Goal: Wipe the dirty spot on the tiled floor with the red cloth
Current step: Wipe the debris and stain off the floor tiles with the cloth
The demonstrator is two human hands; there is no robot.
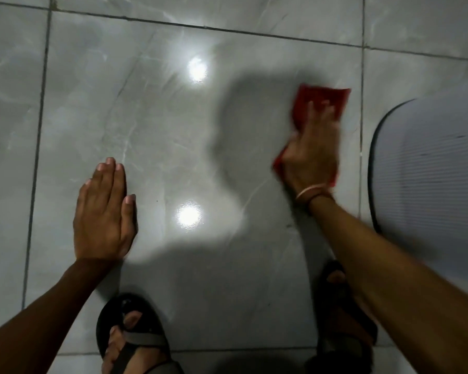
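The red cloth [326, 99] lies flat on the glossy grey tiled floor [160, 130], at the right side of the big middle tile. My right hand [312, 155] presses down on it, blurred with motion, fingers spread over the cloth. My left hand [104, 209] rests flat on the floor at the left, fingers together, holding nothing. I cannot make out a dirty spot; a faint dark smudge [289, 225] shows near my right wrist.
A pale ribbed object with a dark rim [430, 168] sits on the floor at the right, close to the cloth. My sandalled feet [131, 338] are at the bottom edge. Two bright light reflections [189, 215] glare on the tile.
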